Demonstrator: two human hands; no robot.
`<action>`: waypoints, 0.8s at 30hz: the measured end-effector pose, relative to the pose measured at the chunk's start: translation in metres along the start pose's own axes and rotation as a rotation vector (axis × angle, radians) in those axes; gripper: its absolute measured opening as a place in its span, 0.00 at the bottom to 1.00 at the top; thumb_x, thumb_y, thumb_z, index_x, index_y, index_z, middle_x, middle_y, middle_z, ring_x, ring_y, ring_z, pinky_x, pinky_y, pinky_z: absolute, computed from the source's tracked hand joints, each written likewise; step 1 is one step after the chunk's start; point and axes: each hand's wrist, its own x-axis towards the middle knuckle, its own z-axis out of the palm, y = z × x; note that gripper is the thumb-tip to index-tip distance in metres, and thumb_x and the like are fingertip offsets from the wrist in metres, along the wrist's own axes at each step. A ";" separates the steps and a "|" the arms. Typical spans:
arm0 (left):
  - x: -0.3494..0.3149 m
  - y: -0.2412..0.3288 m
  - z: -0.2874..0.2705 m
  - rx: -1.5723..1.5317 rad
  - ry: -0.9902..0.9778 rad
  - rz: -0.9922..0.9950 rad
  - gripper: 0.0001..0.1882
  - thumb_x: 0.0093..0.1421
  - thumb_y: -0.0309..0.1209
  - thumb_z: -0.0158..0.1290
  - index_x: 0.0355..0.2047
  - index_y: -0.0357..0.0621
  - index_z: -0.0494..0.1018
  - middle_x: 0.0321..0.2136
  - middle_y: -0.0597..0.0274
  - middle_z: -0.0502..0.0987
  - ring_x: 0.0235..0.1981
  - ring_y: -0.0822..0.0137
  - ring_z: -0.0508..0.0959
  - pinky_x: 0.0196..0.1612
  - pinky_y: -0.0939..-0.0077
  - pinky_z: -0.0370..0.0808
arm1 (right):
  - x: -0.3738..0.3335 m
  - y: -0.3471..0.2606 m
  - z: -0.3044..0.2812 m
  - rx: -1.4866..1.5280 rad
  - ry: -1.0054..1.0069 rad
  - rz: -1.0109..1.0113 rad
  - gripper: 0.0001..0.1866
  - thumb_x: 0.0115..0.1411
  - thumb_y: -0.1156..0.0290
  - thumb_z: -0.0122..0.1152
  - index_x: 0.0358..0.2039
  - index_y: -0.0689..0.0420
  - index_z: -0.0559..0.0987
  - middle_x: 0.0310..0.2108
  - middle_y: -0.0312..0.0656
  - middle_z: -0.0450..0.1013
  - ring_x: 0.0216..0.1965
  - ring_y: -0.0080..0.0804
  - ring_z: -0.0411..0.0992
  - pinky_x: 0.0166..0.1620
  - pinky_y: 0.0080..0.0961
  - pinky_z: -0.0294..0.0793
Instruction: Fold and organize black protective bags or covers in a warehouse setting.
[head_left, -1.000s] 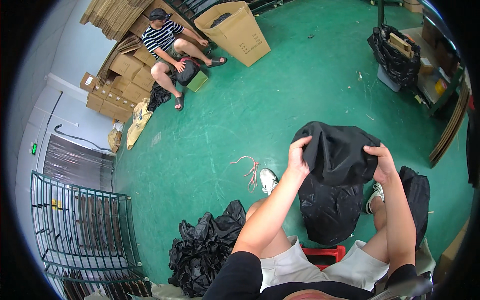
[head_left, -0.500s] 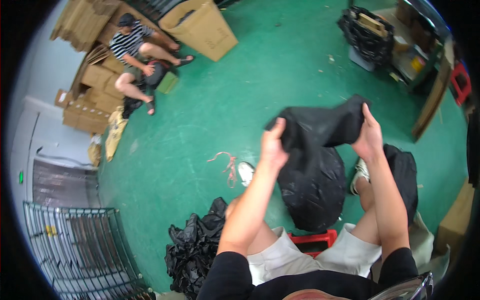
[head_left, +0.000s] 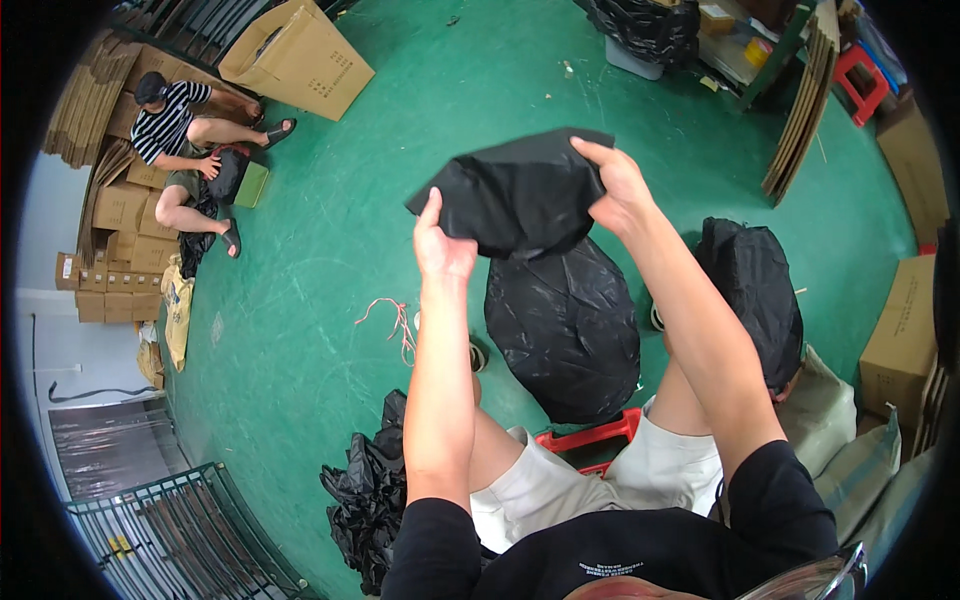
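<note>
A black cloth piece (head_left: 520,190), pouch-like in shape, is stretched between my two hands above the floor. My left hand (head_left: 445,248) grips its left edge, thumb pointing up, and my right hand (head_left: 624,195) pinches its upper right edge. Below the cloth lies a large rounded black bundle (head_left: 565,330) with a creased surface, between my legs and in front of a red plastic stool (head_left: 600,430). A second rounded black bundle (head_left: 750,290) rests beside my right leg. Left of me is a heap of crumpled black sheeting (head_left: 370,490).
Pink string (head_left: 402,325) lies on the green floor. At far left a seated person (head_left: 178,135) handles a dark item among stacked cartons (head_left: 125,210). An open carton (head_left: 300,60), a metal rack (head_left: 190,530), pale sacks (head_left: 820,400) and leaning cardboard (head_left: 805,110) stand around.
The cloth was folded and drooping; now it is spread wider and flatter between my hands. The view has shifted, so the surroundings sit further left and my hands appear higher.
</note>
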 end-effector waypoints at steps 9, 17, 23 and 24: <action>0.004 -0.008 0.001 0.237 0.127 0.306 0.15 0.66 0.30 0.48 0.50 0.37 0.70 0.47 0.54 0.75 0.46 0.60 0.77 0.50 0.63 0.75 | 0.021 0.015 -0.012 -0.166 -0.053 -0.301 0.10 0.61 0.73 0.58 0.41 0.65 0.76 0.40 0.46 0.77 0.40 0.36 0.77 0.46 0.33 0.76; -0.007 -0.129 -0.202 0.663 0.741 -0.020 0.23 0.64 0.33 0.51 0.50 0.23 0.66 0.47 0.44 0.74 0.47 0.54 0.75 0.50 0.60 0.72 | 0.054 0.120 -0.203 -0.786 0.600 0.166 0.23 0.60 0.61 0.61 0.47 0.67 0.73 0.43 0.51 0.75 0.41 0.44 0.75 0.37 0.40 0.75; -0.087 -0.152 -0.209 1.021 0.947 -0.055 0.30 0.62 0.37 0.53 0.55 0.22 0.64 0.53 0.36 0.71 0.54 0.49 0.73 0.56 0.64 0.67 | -0.006 0.174 -0.240 -0.941 0.667 0.110 0.27 0.60 0.59 0.61 0.51 0.67 0.73 0.50 0.55 0.72 0.51 0.46 0.72 0.49 0.38 0.72; -0.096 -0.160 -0.193 1.012 0.924 -0.058 0.30 0.62 0.37 0.53 0.55 0.22 0.64 0.53 0.36 0.71 0.54 0.49 0.73 0.56 0.64 0.67 | -0.007 0.171 -0.265 -1.005 0.698 0.054 0.27 0.60 0.58 0.61 0.52 0.66 0.73 0.52 0.55 0.71 0.53 0.46 0.71 0.52 0.36 0.70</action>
